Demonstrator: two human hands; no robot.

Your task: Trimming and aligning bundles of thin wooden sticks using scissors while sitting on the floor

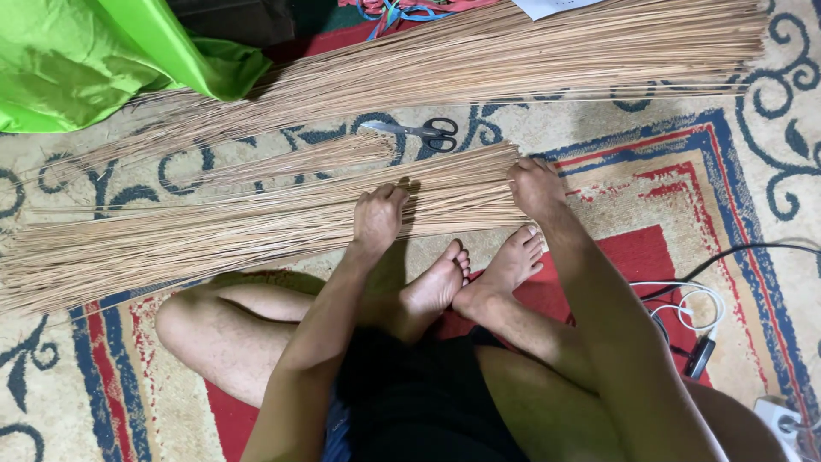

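Note:
I sit cross-legged on a patterned carpet (753, 171), my bare feet (479, 274) in front of me. A long flat bundle of thin tan sticks (214, 231) lies across the carpet just beyond my feet. My left hand (378, 216) presses palm-down on the bundle's middle. At the bundle's right end rests my right hand (534, 184), its fingers curled over the stick tips. A smaller loose bundle (299, 162) lies just behind, and a much larger pile of sticks (513, 56) stretches across the back.
Black-handled scissors (423, 133) lie on the carpet between the piles. Bright green fabric (94, 56) is heaped at the back left. Cables and a charger (697, 342) trail at the right, near a white power strip (782, 419). Coloured cords (402, 10) sit at the top edge.

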